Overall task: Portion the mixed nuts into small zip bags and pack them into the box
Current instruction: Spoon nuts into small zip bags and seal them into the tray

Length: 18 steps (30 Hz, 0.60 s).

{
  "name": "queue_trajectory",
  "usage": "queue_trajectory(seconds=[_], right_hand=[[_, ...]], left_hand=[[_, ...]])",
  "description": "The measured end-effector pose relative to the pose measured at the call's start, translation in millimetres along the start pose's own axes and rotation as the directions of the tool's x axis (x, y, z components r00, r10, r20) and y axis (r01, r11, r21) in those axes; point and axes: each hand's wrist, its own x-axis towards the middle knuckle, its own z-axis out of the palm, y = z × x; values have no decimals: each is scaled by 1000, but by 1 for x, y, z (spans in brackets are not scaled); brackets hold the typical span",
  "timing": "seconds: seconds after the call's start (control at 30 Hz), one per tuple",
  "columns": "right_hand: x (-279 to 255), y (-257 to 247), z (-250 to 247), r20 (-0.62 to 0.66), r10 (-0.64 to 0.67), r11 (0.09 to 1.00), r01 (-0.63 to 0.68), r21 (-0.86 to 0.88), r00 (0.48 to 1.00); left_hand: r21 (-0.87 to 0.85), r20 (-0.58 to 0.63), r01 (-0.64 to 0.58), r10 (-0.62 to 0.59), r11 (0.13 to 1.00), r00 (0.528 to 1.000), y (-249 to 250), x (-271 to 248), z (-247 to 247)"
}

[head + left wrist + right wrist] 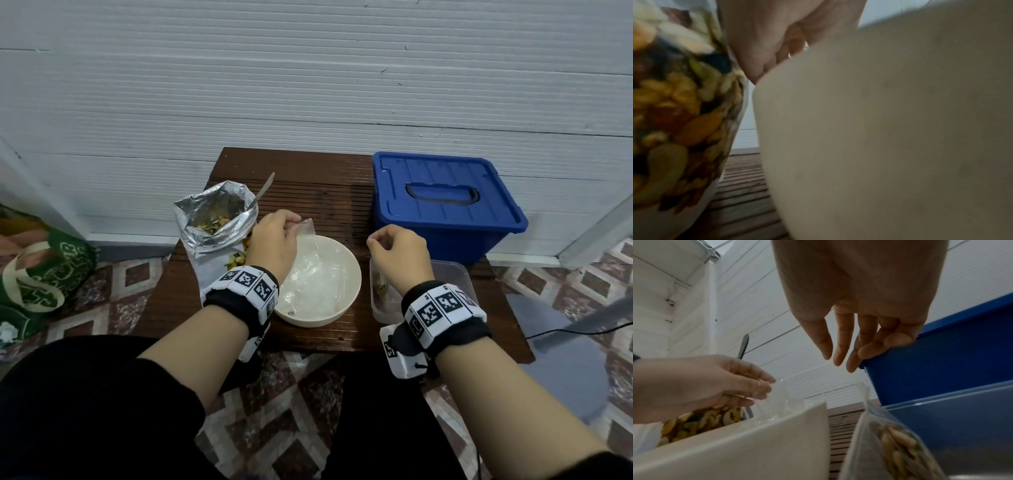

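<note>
My left hand (294, 224) pinches the top edge of an empty clear zip bag (306, 227) above a white bowl (352, 274) that holds more clear bags. In the right wrist view the left hand (766, 386) holds that zip bag (781, 395) over the bowl (756, 443). An open foil nut bag (215, 222) with a spoon (265, 187) in it stands left of the bowl. My right hand (376, 241) hovers empty with loosely hanging fingers (838, 353) above a filled zip bag (890, 443) standing in a clear container (452, 277). The blue box (445, 195) has its lid on.
Everything stands on a small dark slatted table (308, 192) against a white panelled wall. A green bag (44, 274) lies on the tiled floor to the left. A black cable (565, 330) runs off the right side. In the left wrist view the bowl wall (879, 129) fills most of the picture.
</note>
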Motion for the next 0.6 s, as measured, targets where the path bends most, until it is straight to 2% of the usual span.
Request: queue_trajectory(seconds=[0.13, 0.27, 0.37, 0.47, 0.6], right_hand=[[0, -15, 8, -21, -152, 988, 152, 15, 988], [1, -24, 17, 14, -194, 978, 192, 81, 981], [-1, -29, 18, 35, -165, 979, 159, 129, 986], [-4, -32, 10, 71, -82, 963, 61, 262, 994], [-6, -29, 3, 104, -52, 923, 8, 385, 993]], left_hand=[[-83, -96, -74, 66, 994, 993, 12, 0, -9], [-162, -181, -142, 112, 977, 977, 23, -2, -14], [-246, -176, -139, 97, 959, 980, 31, -4, -16], [-320, -128, -69, 29, 945, 991, 35, -4, -17], [-367, -44, 28, -48, 930, 998, 35, -5, -13]])
